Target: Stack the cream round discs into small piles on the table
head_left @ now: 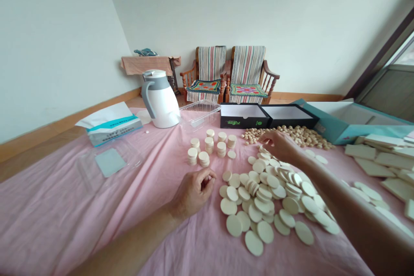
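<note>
My left hand (196, 189) rests near the cloth, left of a spread heap of pale round discs (255, 213). Its fingers are curled closed and nothing shows in them. Just beyond it stand several short stacks of smaller round discs (208, 145), with one low disc (231, 154) beside them. My right hand (280, 145) reaches over the far edge of the heap, next to small round wooden beads (313, 137). Its fingers are bent together; whatever they pinch is too small to make out.
A pink cloth (155, 220) covers the table. Beyond are a white jug (164, 105), a tissue pack (113, 127), clear plastic trays (202, 114), black boxes (244, 121) and a teal box (343, 127). Pale flat slabs (394, 159) lie at right, two chairs (247, 71) behind.
</note>
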A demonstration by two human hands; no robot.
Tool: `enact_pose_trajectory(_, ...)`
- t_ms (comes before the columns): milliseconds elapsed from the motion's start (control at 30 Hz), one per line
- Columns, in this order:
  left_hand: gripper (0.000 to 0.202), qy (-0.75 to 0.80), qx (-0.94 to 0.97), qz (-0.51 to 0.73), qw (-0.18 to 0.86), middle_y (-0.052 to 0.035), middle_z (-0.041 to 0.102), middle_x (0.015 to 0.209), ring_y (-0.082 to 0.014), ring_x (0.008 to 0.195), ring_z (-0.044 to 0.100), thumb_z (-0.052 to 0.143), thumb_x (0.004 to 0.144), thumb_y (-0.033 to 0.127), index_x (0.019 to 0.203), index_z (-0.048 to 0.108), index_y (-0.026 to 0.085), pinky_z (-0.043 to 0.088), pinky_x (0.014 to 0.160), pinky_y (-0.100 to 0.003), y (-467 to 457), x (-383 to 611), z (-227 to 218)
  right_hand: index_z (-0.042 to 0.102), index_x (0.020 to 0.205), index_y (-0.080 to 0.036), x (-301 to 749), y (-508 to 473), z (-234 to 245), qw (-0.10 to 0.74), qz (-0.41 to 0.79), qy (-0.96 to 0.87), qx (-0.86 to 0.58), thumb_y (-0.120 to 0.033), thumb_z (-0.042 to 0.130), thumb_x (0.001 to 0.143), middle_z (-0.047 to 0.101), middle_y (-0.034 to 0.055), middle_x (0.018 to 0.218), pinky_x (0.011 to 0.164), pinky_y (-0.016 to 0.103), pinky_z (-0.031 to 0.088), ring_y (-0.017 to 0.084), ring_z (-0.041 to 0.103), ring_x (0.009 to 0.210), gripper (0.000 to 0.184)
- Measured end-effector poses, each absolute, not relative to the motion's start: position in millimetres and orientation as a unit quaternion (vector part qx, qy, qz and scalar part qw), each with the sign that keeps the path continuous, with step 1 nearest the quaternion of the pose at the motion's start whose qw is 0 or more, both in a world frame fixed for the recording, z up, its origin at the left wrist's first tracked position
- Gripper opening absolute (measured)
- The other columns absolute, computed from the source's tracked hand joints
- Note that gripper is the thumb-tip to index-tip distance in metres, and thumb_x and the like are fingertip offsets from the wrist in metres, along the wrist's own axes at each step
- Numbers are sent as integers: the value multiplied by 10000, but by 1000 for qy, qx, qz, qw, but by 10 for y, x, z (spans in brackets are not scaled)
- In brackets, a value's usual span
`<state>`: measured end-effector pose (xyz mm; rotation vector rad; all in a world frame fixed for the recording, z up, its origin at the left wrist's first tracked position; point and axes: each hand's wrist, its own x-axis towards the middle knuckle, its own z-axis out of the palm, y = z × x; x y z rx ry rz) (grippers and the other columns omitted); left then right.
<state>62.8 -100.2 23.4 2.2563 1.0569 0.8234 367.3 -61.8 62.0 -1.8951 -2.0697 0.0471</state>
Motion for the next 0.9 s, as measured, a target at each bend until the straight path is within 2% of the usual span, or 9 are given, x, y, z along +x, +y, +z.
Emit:
enact_pose_trajectory(267, 134, 394, 833, 299, 247, 28, 558, 605, -80, 541, 501, 465, 816, 159, 829, 598, 155, 357, 557, -189, -995, 631, 246, 679, 1020, -186, 3950, -665, 415, 131, 74, -749, -646, -71, 508, 636, 668, 76, 1056, 835, 298, 428, 215, 595, 960, 435)
enact_pose_trajectory(500, 138, 391, 837, 299, 241, 24, 559, 603, -83, 536, 498, 462, 814, 154, 819, 600, 155, 359, 553, -190, -995, 631, 257, 656, 1043, -177, 3984, -641, 423, 137, 104, -744, -646, -69, 495, 630, 688, 63, 970, 725, 254, 451, 190, 612, 871, 456)
enact_pose_trajectory(700, 139, 392, 835, 301, 240, 26, 553, 595, -81, 527, 494, 462, 812, 154, 823, 601, 155, 355, 543, -185, -995, 632, 241, 671, 849, -157, 3954, -653, 423, 122, 75, -738, -659, -117, 513, 676, 693, 67, 820, 674, 243, 447, 175, 620, 757, 238)
enact_pose_trajectory(900, 146, 390, 836, 304, 238, 22, 559, 599, -84, 529, 498, 458, 817, 161, 834, 602, 156, 357, 543, -185, -992, 631, 233, 632, 1010, -159, 3907, -683, 433, 126, 94, -747, -646, -131, 533, 667, 682, 72, 907, 694, 248, 442, 176, 612, 800, 358)
